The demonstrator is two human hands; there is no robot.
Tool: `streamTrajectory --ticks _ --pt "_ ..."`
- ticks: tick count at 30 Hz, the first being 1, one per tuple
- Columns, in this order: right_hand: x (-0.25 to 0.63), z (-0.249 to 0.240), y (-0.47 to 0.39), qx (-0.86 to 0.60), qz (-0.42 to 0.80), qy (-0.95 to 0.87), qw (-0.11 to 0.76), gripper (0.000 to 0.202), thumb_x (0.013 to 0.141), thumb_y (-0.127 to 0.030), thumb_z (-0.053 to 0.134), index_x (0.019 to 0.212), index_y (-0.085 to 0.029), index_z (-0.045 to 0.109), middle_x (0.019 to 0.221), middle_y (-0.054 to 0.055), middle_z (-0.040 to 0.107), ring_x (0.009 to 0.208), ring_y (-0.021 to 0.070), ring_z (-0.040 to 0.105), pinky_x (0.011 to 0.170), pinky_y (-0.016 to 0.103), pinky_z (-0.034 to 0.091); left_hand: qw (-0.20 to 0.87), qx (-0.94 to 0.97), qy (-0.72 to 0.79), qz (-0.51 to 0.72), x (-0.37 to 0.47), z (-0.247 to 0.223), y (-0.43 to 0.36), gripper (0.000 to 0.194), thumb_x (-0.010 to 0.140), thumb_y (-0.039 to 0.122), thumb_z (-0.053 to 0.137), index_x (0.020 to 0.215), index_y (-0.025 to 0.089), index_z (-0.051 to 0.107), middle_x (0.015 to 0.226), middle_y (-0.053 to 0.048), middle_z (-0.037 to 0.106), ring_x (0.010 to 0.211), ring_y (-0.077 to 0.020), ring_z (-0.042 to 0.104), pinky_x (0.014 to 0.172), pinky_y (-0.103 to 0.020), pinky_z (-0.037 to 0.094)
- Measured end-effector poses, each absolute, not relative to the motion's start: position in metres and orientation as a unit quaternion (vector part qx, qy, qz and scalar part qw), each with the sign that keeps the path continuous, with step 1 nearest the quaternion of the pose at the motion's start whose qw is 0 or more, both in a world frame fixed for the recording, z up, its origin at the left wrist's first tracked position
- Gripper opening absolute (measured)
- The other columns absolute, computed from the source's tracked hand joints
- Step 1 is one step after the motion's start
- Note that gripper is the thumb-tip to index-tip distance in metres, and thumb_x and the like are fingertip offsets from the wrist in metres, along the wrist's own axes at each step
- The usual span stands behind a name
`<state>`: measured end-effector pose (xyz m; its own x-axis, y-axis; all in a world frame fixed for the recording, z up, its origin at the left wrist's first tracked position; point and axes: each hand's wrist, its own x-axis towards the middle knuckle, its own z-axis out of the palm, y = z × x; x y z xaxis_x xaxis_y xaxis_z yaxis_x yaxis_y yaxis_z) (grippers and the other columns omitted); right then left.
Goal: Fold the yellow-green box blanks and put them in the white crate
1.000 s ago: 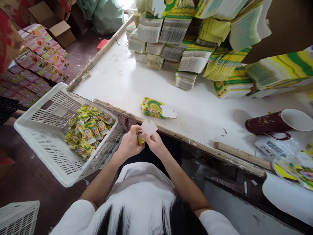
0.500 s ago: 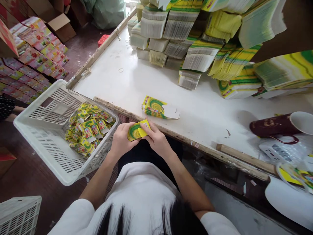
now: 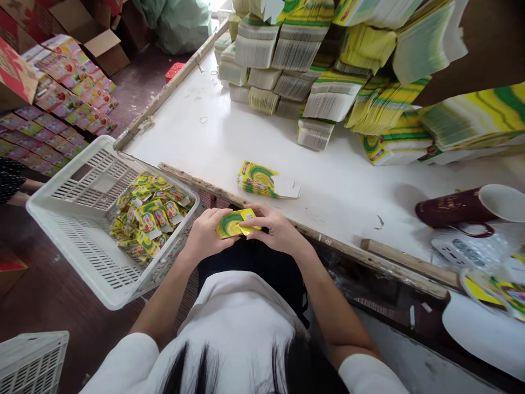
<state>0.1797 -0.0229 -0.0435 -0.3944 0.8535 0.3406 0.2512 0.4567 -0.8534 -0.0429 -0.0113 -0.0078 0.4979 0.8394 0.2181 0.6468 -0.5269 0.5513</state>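
Note:
Between my two hands, just off the table's front edge, is a small yellow and green carton (image 3: 229, 223). My left hand (image 3: 205, 232) grips its left end, fingers along the top and thumb below. My right hand (image 3: 274, 229) is closed on the right end, its fingers at the end flap, which looks partly folded. Just beyond my hands, a small stack of flat yellow-green cartons (image 3: 260, 179) with white flaps lies on the white table (image 3: 176, 137). A white plastic crate (image 3: 69, 205) on my left holds a heap of similar cartons (image 3: 153, 216).
Tall bundles of flat cartons (image 3: 320, 93) fill the table's back right. A maroon mug (image 3: 451, 208) and a power strip (image 3: 451, 249) are at right. Wooden strips (image 3: 246, 203) edge the table. Pink boxes (image 3: 77, 87) stand on the left floor, with another person's arm (image 3: 24, 189) nearby.
My right hand has shifted slightly right, its fingers now over the carton's end flap, and that flap sits differently. My left hand keeps its grip.

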Motion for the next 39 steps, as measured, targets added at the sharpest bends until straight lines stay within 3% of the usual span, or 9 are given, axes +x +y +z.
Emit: streamTrajectory --ticks 3,9,12,17,20,24,29,34,39 --pt "0.177 -0.039 -0.023 -0.397 0.379 -0.715 0.434 0.016 0.086 -0.028 0.072 0.101 -0.024 0.076 0.134 0.013 0.055 0.115 0.0267 0.063 0.100 0.045 0.053 0.180 0.835 0.457 0.247 -0.041 -0.009 -0.012 0.051 0.074 0.032 0.075 0.121 0.020 0.059 0.112 -0.009 0.069 0.103 -0.0258 0.065 0.092 -0.040 0.054" --pt "0.166 -0.038 -0.022 -0.356 0.505 -0.623 0.480 0.063 0.085 -0.041 0.072 0.142 -0.027 0.048 0.139 0.013 0.052 0.124 0.0282 0.058 0.099 0.043 0.053 0.198 0.819 0.457 0.285 -0.039 -0.012 -0.011 0.054 0.075 0.037 0.076 0.123 0.021 0.057 0.113 -0.009 0.068 0.105 -0.0254 0.065 0.092 -0.040 0.054" --pt "0.155 -0.042 -0.021 -0.398 0.449 -0.634 0.488 0.054 0.088 -0.039 0.068 0.138 -0.025 0.052 0.136 0.013 0.053 0.128 0.0291 0.053 0.106 0.046 0.048 0.190 0.807 0.477 0.291 -0.038 -0.015 -0.012 0.053 0.075 0.037 0.076 0.122 0.021 0.058 0.113 -0.009 0.068 0.103 -0.0250 0.065 0.092 -0.039 0.053" --pt "0.156 -0.041 -0.011 -0.433 0.387 -0.654 0.484 0.076 0.084 -0.044 0.072 0.149 -0.024 0.038 0.142 0.015 0.050 0.119 0.0281 0.059 0.102 0.045 0.051 0.165 0.783 0.524 0.291 -0.071 -0.018 -0.007 0.052 0.076 0.039 0.076 0.123 0.024 0.059 0.113 -0.008 0.068 0.105 -0.0256 0.064 0.095 -0.040 0.050" --pt "0.176 -0.042 0.007 -0.559 0.246 -0.623 0.489 0.061 0.087 -0.038 0.069 0.142 -0.022 0.047 0.132 0.015 0.058 0.114 0.0295 0.059 0.104 0.050 0.048 0.059 0.725 0.626 0.281 -0.118 -0.015 0.001 0.070 0.071 0.048 0.079 0.131 0.020 0.056 0.123 -0.014 0.064 0.117 -0.0350 0.058 0.105 -0.052 0.041" --pt "0.197 -0.055 0.035 -0.689 0.145 -0.612 0.361 0.042 0.088 -0.020 0.063 0.129 -0.014 0.059 0.112 0.018 0.066 0.109 0.0347 0.057 0.099 0.057 0.044 -0.015 0.657 0.706 0.263 -0.154 -0.012 0.006 0.102 0.066 0.056 0.081 0.145 0.007 0.040 0.144 -0.027 0.047 0.136 -0.0460 0.040 0.113 -0.064 0.026" --pt "0.197 -0.059 0.043 -0.701 0.122 -0.618 0.335 0.033 0.080 -0.011 0.064 0.113 -0.015 0.060 0.101 0.015 0.066 0.098 0.0329 0.059 0.092 0.055 0.046 0.186 0.687 0.625 0.322 -0.110 -0.025 -0.004 0.051 0.080 0.046 0.071 0.122 0.019 0.062 0.124 -0.014 0.066 0.120 -0.0310 0.060 0.107 -0.051 0.043" --pt "0.176 -0.039 0.015 -0.609 0.239 -0.576 0.490 0.036 0.079 -0.014 0.063 0.111 -0.022 0.047 0.089 0.003 0.063 0.083 0.0209 0.063 0.081 0.039 0.054 0.511 0.592 0.489 0.387 -0.040 -0.042 -0.011 0.065 0.074 0.051 0.076 0.129 0.022 0.055 0.124 -0.012 0.068 0.118 -0.0271 0.064 0.099 -0.045 0.052" --pt "0.133 -0.027 -0.027 -0.446 0.465 -0.556 0.525 0.036 0.083 -0.031 0.069 0.109 -0.024 0.045 0.083 -0.001 0.059 0.073 0.0151 0.062 0.067 0.029 0.055 0.582 0.440 0.419 0.540 0.000 -0.028 -0.002 0.056 0.085 0.067 0.055 0.120 0.023 0.059 0.112 -0.011 0.069 0.112 -0.0263 0.065 0.094 -0.043 0.055"
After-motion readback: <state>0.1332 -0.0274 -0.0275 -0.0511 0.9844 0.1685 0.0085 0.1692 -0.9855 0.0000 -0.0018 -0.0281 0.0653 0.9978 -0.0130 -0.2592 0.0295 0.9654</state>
